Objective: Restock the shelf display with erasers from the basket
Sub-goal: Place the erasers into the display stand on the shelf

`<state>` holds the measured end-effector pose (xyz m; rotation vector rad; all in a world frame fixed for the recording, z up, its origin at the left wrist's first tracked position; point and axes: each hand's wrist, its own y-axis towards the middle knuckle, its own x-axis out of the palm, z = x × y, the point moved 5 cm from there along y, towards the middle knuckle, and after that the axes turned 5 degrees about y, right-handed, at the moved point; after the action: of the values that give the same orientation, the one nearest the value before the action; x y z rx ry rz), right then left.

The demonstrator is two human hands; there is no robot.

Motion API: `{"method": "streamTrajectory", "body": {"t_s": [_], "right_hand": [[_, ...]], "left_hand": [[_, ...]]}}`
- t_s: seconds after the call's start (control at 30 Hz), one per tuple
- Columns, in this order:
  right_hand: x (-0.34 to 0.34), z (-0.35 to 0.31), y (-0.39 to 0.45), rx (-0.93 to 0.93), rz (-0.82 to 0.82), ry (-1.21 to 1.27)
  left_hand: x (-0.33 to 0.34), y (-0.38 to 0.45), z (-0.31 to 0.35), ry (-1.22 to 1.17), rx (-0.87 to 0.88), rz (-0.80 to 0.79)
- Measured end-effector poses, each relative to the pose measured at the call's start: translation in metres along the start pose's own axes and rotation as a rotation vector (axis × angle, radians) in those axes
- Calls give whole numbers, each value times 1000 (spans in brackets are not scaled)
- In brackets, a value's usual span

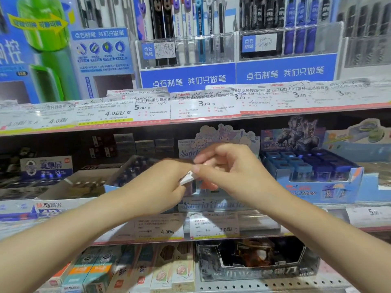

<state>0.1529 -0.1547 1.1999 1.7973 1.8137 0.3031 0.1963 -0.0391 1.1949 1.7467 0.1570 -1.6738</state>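
Up close, at the centre of the head view, my two hands meet in front of the middle shelf. My right hand (230, 174) has its thumb and forefinger pinched on the end of a small white eraser (187, 178), the other fingers (220, 154) curled loosely above it. My left hand (160, 185) comes in from the left with its fingers bent round the other end of the same piece, so both hands grip it together. It is blurred, and I cannot tell whether it is one eraser or a small stack.

Just behind the hands stands the pastel cartoon display box (220, 205), its printed front showing below my wrists and its character header (224, 134) above them. The hands hide its inside, so I cannot say how full it is. I judge the restocking is under way and not finished: this eraser has yet to be set down in the box. No basket is in view.

A blue box of sharpeners (313, 168) sits just to the right. Price tags (213, 226) line the shelf edge (273, 229) below.
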Motion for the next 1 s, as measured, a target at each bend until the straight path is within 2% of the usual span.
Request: {"method": "streamTrajectory", "body": {"t_s": [0.07,0.13,0.23,0.33,0.47,0.53,0.63,0.8,0.93,1.0], "right_hand": [[-3,2,-1,34,-14,-6],[-10,5,-4,63,14,59],[-21,10,-8,81,89,223],[-27,15,-13,75,144,312],[-28,18,-17,61,143,325],[-28,20,-17,67,145,323],[-30,21,-14,118,117,336],[-26,16,-11,116,-82,147],[-25,19,-11,191,-193,164],[-25,19,-11,202,-247,155]], "left_hand": [[0,1,0,36,35,47],[-6,-2,-3,-3,30,158],[-17,-9,-11,-340,-61,309],[-14,-10,-19,-749,-216,268],[-11,-9,-15,-967,-291,253],[-12,-8,-15,-958,-277,294],[-18,-8,-10,-861,-162,326],[-20,-5,0,-768,30,253],[-16,-1,2,-709,63,190],[-16,-1,1,-517,108,211]]}}
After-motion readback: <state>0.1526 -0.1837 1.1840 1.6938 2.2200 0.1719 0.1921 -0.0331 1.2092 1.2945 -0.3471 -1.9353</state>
